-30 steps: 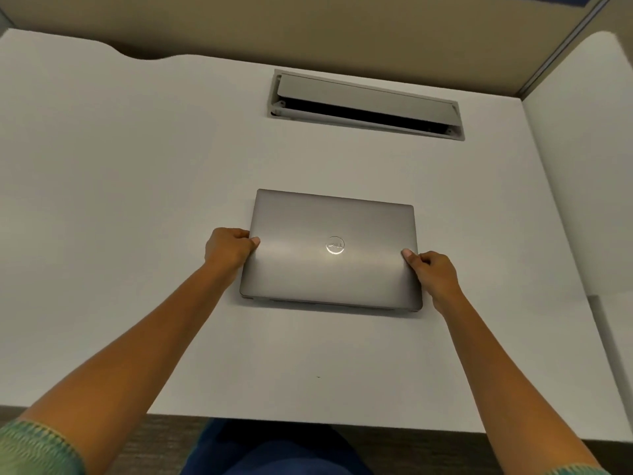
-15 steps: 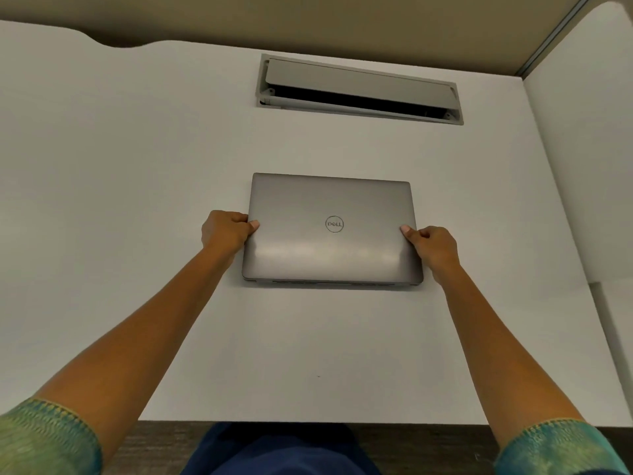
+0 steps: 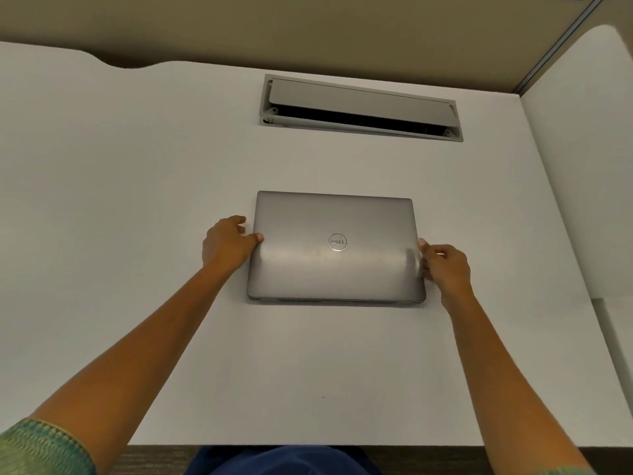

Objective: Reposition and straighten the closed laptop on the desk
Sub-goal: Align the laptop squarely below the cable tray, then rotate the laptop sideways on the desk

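Note:
A closed grey laptop (image 3: 335, 269) with a round logo lies flat in the middle of the white desk (image 3: 137, 200), its front edge roughly parallel to the desk's near edge. My left hand (image 3: 226, 245) is at the laptop's left side. Its thumb rests on the lid's edge and its fingers are loosely spread beside the laptop. My right hand (image 3: 447, 265) holds the right side, thumb tip at the lid's edge and fingers curled alongside. Both forearms reach in from below.
A grey cable hatch (image 3: 359, 108) with its flap partly raised is set into the desk behind the laptop. A white divider panel (image 3: 582, 166) stands along the right side. A beige partition runs behind the desk.
The laptop has been turned slightly and now sits squarer to the desk edge. My left hand's fingers have loosened and spread. Both hands stay at the laptop's sides.

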{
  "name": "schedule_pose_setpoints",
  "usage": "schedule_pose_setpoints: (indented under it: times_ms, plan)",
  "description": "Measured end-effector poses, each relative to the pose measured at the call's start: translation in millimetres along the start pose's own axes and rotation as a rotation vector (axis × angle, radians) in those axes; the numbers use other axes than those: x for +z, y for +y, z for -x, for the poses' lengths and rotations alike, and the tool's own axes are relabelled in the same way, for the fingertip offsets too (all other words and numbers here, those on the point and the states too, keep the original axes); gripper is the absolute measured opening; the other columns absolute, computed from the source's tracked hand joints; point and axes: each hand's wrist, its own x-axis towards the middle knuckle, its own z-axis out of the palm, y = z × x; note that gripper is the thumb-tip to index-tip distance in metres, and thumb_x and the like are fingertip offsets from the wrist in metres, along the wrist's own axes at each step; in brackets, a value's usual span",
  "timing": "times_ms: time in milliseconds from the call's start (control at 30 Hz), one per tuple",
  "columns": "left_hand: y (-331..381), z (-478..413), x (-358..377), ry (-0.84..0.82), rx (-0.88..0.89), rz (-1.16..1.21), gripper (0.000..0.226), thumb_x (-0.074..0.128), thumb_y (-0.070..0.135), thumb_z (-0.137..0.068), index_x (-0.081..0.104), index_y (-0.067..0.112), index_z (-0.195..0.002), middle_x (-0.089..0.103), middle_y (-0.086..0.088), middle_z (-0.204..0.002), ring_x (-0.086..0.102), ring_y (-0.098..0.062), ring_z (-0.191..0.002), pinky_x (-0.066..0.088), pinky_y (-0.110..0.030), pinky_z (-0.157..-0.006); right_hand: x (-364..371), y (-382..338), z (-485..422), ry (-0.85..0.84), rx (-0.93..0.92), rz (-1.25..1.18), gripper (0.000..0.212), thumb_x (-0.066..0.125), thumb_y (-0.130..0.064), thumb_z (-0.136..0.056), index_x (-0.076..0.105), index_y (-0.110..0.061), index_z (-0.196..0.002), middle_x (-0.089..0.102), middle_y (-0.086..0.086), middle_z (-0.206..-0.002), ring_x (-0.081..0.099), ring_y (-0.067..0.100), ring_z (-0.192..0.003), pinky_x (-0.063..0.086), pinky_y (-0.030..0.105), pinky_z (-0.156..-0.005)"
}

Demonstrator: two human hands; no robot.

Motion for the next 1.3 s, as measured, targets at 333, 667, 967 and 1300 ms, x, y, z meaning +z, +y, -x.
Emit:
schedule_pose_setpoints:
  times_ms: [333, 667, 967, 1300]
  plan:
    - [60, -33, 14, -0.01, 0.468, -0.191, 0.045, 0.054, 0.025, -0.093, 0.053, 0.013, -0.136, 0.053, -0.014, -0.139, 0.052, -0.033, -0.125, 0.044, -0.046, -0.103, 34, 33, 141, -0.111, 0.593, -0.989, 0.016, 0.051, -0.012, -0.096, 0.061, -0.003, -0.104, 0.064, 0.014, -0.098, 0.064, 0.025, -0.087, 0.054, 0.033, -0.077]
    - [102, -52, 57, -0.273, 0.578, -0.52, 0.054, 0.045, 0.042, -0.097, 0.042, 0.017, -0.144, 0.045, -0.014, -0.143, 0.04, -0.035, -0.132, 0.034, -0.048, -0.106, 97, 0, 152, -0.127, 0.646, -1.1, 0.034, 0.053, -0.007, -0.095, 0.053, -0.006, -0.13, 0.061, 0.012, -0.126, 0.057, 0.022, -0.117, 0.041, 0.034, -0.108]
    - [120, -52, 58, -0.331, 0.458, -0.52, 0.051, 0.058, 0.04, -0.09, 0.052, 0.019, -0.137, 0.053, -0.015, -0.138, 0.044, -0.037, -0.128, 0.038, -0.046, -0.103, 103, 2, 148, -0.022, 0.69, -1.171, 0.04, 0.052, 0.005, -0.091, 0.052, -0.002, -0.131, 0.059, 0.019, -0.129, 0.057, 0.026, -0.12, 0.041, 0.035, -0.109]
    - [91, -32, 34, -0.263, 0.229, -0.289, 0.053, 0.065, 0.038, -0.087, 0.055, 0.02, -0.135, 0.058, -0.01, -0.138, 0.052, -0.032, -0.126, 0.041, -0.037, -0.099, 89, 7, 130, -0.058, 0.552, -1.049, 0.048, 0.056, 0.002, -0.091, 0.045, -0.006, -0.137, 0.063, 0.013, -0.119, 0.059, 0.025, -0.115, 0.044, 0.038, -0.105]
